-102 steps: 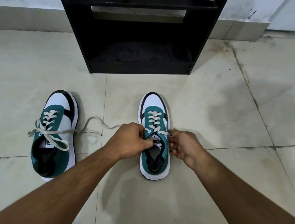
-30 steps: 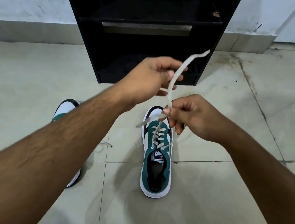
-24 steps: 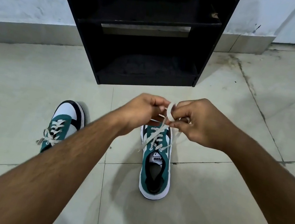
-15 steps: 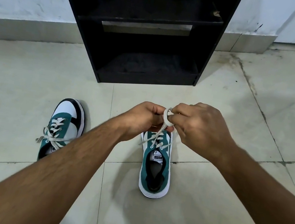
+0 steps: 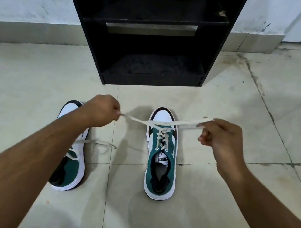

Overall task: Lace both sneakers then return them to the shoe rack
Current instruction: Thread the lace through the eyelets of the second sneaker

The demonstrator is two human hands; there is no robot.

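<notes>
Two teal, white and black sneakers stand on the tiled floor, toes toward the rack. The right sneaker [image 5: 162,155] sits in the middle of the view with its cream lace [image 5: 165,124] stretched sideways above the toe. My left hand [image 5: 101,110] pinches the lace's left end and my right hand [image 5: 219,138] pinches its right end. The hands are far apart, one on each side of the shoe. The left sneaker [image 5: 70,168] is partly hidden under my left forearm, its loose lace [image 5: 101,143] trailing on the floor.
A black open shoe rack [image 5: 155,33] stands against the white wall just beyond the sneakers, its two visible shelves holding nothing. Pale floor tiles [image 5: 265,113] spread out on every side.
Half a second ago both hands were pressed together over the right sneaker's lace. They have since pulled apart sideways, drawing the lace taut across the shoe.
</notes>
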